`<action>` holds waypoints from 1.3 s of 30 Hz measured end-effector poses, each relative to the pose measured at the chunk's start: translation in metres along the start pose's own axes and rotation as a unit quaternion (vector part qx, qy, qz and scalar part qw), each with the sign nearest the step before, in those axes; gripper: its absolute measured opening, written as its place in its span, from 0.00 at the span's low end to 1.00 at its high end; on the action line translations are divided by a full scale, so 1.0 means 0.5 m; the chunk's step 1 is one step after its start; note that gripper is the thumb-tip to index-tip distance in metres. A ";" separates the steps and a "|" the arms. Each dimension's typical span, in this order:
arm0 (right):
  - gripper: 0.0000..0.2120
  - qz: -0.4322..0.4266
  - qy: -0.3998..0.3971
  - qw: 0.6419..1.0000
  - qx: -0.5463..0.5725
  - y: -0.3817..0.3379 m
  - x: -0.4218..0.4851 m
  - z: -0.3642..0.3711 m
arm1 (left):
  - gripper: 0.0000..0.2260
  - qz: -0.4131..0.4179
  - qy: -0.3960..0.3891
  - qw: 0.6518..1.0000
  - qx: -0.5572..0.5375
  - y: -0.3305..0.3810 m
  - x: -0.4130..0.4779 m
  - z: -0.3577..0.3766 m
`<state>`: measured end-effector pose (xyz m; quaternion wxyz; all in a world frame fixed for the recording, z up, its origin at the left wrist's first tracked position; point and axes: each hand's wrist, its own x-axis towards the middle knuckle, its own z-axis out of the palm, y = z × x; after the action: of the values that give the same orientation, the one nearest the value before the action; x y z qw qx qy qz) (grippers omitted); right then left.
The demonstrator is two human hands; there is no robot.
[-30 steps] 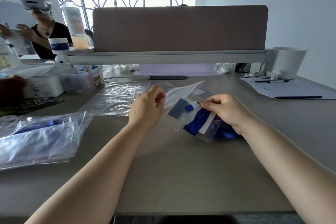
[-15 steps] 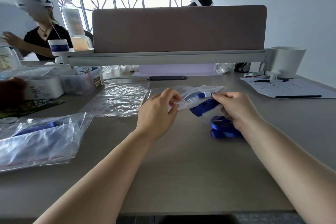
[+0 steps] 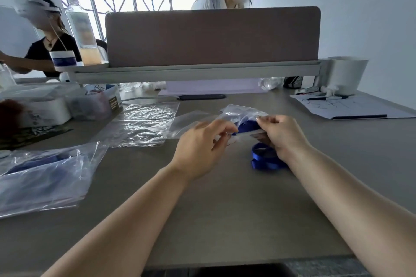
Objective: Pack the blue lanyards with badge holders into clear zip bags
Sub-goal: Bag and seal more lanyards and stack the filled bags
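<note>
**Both hands at the bag's edge, lanyard half in**

I see the left hand (image 3: pixel 200 148) and right hand (image 3: pixel 284 135) held just above the table (image 3: pixel 202 220). Each has its fingers curled, pinching the near edge of a clear zip bag (image 3: pixel 242 111). The blue lanyard (image 3: pixel 265 157) is partly inside that bag, and its other end lies coiled on the table beneath the right wrist. Flat empty bags (image 3: pixel 144 123) lie left of the hands, and filled bags (image 3: pixel 40 177) sit at the table's left edge.
</note>
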<state>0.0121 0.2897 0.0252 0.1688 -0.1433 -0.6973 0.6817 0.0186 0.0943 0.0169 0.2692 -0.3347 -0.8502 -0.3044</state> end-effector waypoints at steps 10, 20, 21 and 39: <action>0.14 -0.101 -0.206 0.971 -0.064 -0.015 -0.050 0.024 | 0.13 -0.071 0.010 0.997 -0.036 -0.021 0.005 -0.011; 0.14 -0.237 -0.195 0.872 -0.381 0.010 -0.033 0.008 | 0.25 -0.044 -0.072 0.996 -0.017 -0.018 0.001 -0.028; 0.12 -0.247 -0.173 0.877 -0.373 0.009 -0.032 0.008 | 0.26 -0.032 -0.083 0.996 -0.021 -0.018 0.001 -0.028; 0.09 -0.442 -0.052 0.786 -0.429 0.015 -0.042 0.027 | 0.18 -0.045 0.001 0.997 -0.061 -0.032 0.003 -0.033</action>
<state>0.0247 0.2687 0.0166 0.3365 0.1586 -0.9127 0.1688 0.0099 0.0742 0.0235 0.2353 -0.3120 -0.8438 -0.3679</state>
